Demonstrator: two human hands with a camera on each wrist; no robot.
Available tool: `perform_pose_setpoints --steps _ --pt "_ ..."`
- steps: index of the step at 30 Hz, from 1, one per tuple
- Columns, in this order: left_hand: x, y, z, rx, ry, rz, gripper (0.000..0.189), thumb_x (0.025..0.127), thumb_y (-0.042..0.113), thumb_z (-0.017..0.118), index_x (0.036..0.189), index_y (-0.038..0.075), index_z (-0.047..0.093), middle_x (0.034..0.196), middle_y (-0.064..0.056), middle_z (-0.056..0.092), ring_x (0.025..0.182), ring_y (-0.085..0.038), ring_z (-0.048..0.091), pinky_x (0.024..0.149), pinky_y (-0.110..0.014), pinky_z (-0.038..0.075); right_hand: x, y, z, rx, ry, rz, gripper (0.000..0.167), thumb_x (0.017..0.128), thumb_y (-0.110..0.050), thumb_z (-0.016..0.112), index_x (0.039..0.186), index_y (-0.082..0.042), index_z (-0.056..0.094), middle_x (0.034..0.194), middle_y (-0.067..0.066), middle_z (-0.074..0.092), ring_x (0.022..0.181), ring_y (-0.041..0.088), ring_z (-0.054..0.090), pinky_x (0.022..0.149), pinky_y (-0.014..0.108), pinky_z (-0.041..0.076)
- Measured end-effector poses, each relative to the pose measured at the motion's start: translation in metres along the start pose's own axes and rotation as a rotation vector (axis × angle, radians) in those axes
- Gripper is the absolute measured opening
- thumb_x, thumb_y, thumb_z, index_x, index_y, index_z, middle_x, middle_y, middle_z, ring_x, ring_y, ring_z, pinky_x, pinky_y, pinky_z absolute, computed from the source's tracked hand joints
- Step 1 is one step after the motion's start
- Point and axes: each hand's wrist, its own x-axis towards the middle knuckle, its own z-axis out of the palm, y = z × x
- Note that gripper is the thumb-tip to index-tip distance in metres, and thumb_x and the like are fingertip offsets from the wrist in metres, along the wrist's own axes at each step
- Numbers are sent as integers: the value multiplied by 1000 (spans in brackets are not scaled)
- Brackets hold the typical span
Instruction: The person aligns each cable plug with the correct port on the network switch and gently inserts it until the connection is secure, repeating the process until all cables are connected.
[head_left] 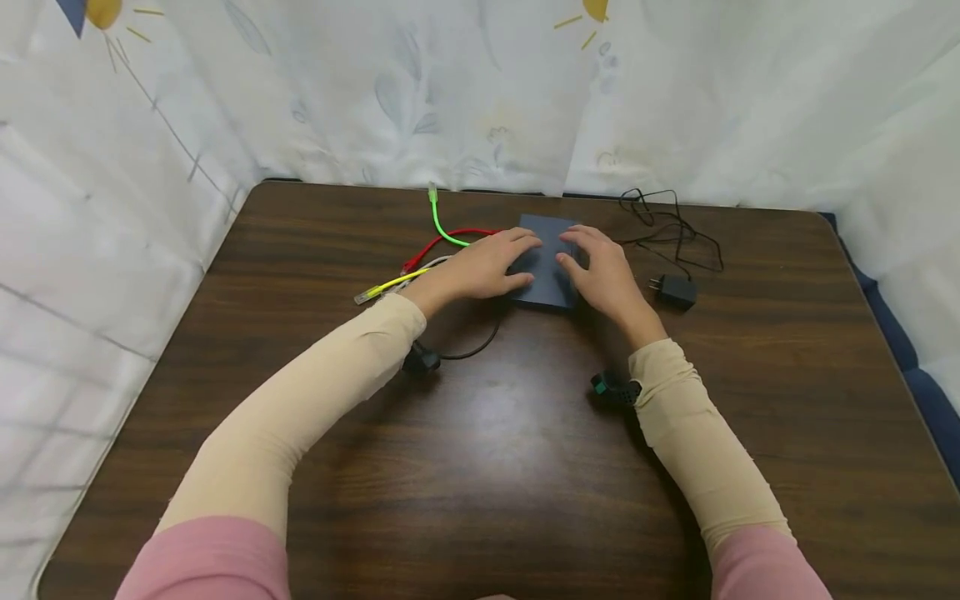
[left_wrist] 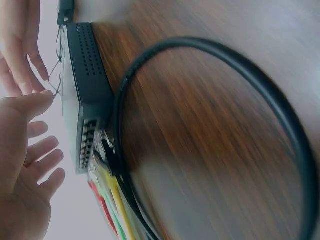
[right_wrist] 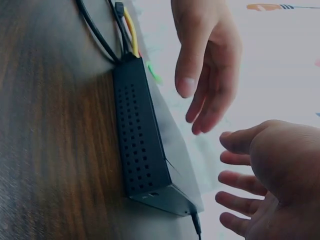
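Observation:
A dark flat box with a row of network ports, a network switch by its look, lies on the table. My left hand hovers over its left side, fingers spread. Over the right side is my right hand, its fingers loosely bent. Both wrist views show gaps between the hands and the switch, and neither hand holds anything. Green, red and yellow network cables lie left of the switch, partly hidden by my left arm. A thin black lead enters the switch's right end.
Right of the switch lies a black power adapter with its tangled thin cord. A thicker black cable loops on the wooden table near my left wrist. White printed curtains hang behind the table.

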Motion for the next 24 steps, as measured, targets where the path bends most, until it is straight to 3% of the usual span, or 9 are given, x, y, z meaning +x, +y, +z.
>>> perform_pose_setpoints --steps 11,24 --pt "-28 -13 -1 19 24 -32 56 96 32 59 145 9 42 152 -10 38 140 -25 39 116 -40 32 0 -5 13 -82 -58 -88 60 98 -31 57 150 -9 35 155 14 35 146 33 27 118 50 24" --pt "-52 -23 -3 38 99 -13 42 94 24 64 132 8 56 132 -9 53 119 -24 54 100 -40 46 9 -6 27 -188 -150 -84 63 100 -40 51 152 -11 32 162 13 19 151 35 7 121 55 7"
